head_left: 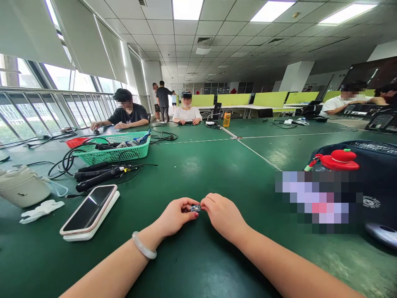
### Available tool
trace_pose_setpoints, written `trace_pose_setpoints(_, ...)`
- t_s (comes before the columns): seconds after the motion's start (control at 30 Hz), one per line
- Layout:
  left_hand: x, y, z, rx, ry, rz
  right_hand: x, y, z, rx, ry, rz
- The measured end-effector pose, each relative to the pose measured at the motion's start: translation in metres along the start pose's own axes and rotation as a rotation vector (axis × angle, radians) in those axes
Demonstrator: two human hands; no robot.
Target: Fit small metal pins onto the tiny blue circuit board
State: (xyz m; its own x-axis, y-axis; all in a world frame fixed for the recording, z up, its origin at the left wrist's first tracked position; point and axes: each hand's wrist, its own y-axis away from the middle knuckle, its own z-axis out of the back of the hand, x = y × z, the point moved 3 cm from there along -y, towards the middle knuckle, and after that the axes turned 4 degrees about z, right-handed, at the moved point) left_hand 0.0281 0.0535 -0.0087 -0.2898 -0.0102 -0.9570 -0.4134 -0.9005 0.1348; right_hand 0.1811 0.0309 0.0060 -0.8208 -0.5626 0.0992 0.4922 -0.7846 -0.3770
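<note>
Between the thumb and fingers of my left hand (175,215) is a small circuit board (195,208), dark with pale components on its face. A pale bangle (143,246) circles the left wrist. My right hand (223,215) is closed in a pinch right at the board's right edge. Its fingertips hide whatever they hold, and I cannot tell if they grip the board itself. Both hands are close together, low over the green tabletop (198,265).
Left of my hands lie a phone (89,209) on a white box, black cylindrical handles (99,177) with cables, and a green basket (114,154). A dark bag (378,178) and a red-capped bottle (338,160) stand at the right. People sit across the table.
</note>
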Motion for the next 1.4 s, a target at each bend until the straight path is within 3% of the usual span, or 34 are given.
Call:
trace_pose_setpoints(0.5, -0.001, 0.001, -0.001, -0.002, -0.090, -0.012, 0.007, -0.002, 0.000, 0.006, 0.023, 0.049)
trace_pose_setpoints(0.67, 0.000, 0.000, 0.000, 0.007, -0.030, -0.029, 0.004, 0.000, 0.004, -0.041, -0.050, -0.016)
trace_pose_setpoints(0.83, -0.003, 0.001, 0.001, -0.007, 0.008, -0.023, 0.002, 0.001, 0.005, -0.007, -0.106, -0.094)
trace_pose_setpoints(1.1, -0.008, 0.004, 0.002, 0.054, -0.028, -0.076, 0.008, 0.000, 0.001, 0.010, -0.060, -0.041)
trace_pose_setpoints(1.4, -0.014, 0.012, -0.005, 0.156, 0.279, 0.063, 0.017, 0.000, -0.008, -0.082, 0.019, 0.102)
